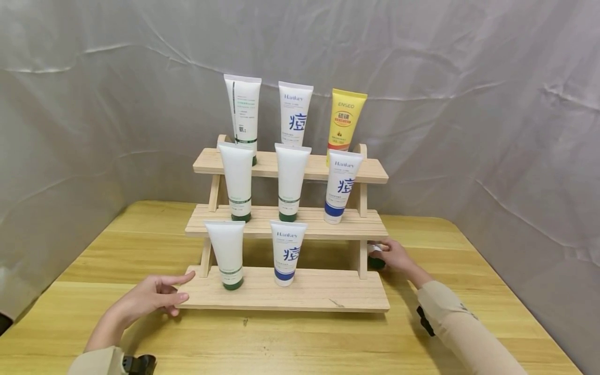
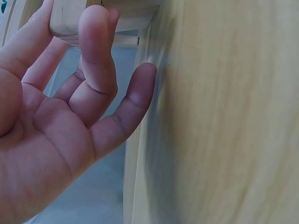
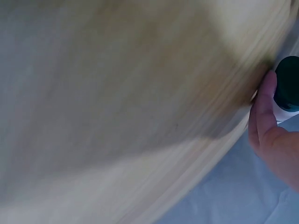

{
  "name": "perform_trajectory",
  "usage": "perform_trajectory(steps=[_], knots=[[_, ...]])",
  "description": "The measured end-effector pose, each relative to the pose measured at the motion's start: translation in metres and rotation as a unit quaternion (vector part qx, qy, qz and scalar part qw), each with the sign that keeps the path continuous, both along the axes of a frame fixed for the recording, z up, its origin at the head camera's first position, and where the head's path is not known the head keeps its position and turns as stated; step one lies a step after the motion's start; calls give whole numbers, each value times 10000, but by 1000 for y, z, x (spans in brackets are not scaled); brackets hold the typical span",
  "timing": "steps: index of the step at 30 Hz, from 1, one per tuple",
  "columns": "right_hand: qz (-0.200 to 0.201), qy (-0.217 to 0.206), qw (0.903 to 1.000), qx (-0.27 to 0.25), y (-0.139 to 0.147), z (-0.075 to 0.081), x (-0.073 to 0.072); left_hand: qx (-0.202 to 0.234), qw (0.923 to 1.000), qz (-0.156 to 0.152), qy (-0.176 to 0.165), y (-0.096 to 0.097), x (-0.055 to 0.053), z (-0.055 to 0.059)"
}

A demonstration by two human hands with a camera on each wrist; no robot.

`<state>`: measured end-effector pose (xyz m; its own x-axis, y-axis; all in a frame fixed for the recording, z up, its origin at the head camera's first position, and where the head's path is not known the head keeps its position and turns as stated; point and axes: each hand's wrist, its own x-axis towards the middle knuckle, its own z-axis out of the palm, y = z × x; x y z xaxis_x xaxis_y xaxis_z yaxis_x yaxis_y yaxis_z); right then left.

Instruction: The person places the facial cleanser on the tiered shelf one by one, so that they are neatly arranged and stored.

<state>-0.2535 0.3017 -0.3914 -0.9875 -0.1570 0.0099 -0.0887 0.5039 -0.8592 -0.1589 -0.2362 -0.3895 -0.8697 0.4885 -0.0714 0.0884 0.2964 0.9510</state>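
Observation:
A three-step wooden display stand (image 1: pixel 323 294) bears several squeeze tubes standing on their caps. At the left end of its bottom board, my left hand (image 1: pixel 147 298) grips the board's corner with thumb and fingers. The left wrist view shows that hand (image 2: pixel 70 116) from the palm side, fingers about the wooden corner (image 2: pixel 70 21). Beside the stand's right leg, low over the table, my right hand (image 1: pixel 396 255) holds a white tube with a dark green cap (image 1: pixel 376 263). Most of this tube is hidden behind the leg; the right wrist view shows its round green cap (image 3: pixel 287 84) against the fingers.
On the top step stand a white-and-green tube (image 1: pixel 246 109), a Hankey tube (image 1: pixel 294 112) and a yellow tube (image 1: pixel 346 117). The middle step carries three tubes, the bottom step a white tube (image 1: pixel 226 252) and a Hankey tube (image 1: pixel 287 250). Grey cloth (image 1: pixel 422 67) hangs behind the table (image 1: pixel 211 338).

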Motion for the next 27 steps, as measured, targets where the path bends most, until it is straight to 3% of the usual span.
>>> perform_trajectory(steps=[8,14,17,27], knots=[[94,-274,9978,-601,7,-7,-5,77,10000,-32,25,-1,0,-1],[-211,-749,9911,-1081,16,-24,-20,63,10000,-24,5,-1,0,0],[-384,-763,9867,-1386,19,-29,-23,88,9999,-70,67,-1,0,0],[-520,-479,9682,-2400,15,-8,3,21,10000,-4,96,0,0,0]])
